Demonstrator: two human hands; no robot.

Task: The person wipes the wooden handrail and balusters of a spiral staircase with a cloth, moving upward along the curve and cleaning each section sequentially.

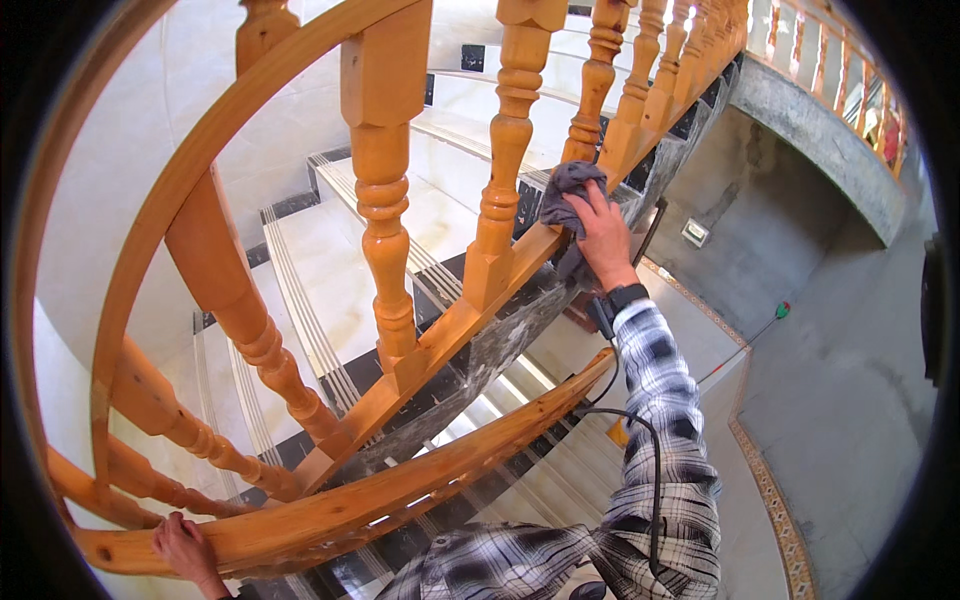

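A bunched grey cloth [564, 196] is under the fingers of my right hand [606, 238]. It presses against the wooden bottom rail [442, 336], near the foot of a turned baluster [598, 90]. A loose end of the cloth hangs down past the rail. At the lower left, my left hand [184, 547] rests curled over the near wooden handrail [337, 517]. Closer turned balusters [384, 255] rise from the bottom rail to my left. A black strap with a small device and a cable [654, 480] runs along my right sleeve.
Behind the balusters, pale stair treads [315, 289] with dark edging climb to the upper right. A curved wooden handrail [150, 217] arcs across the left. Rough concrete [495, 352] shows under the rail. A grey wall [832, 390] with a switch plate [695, 232] stands at right.
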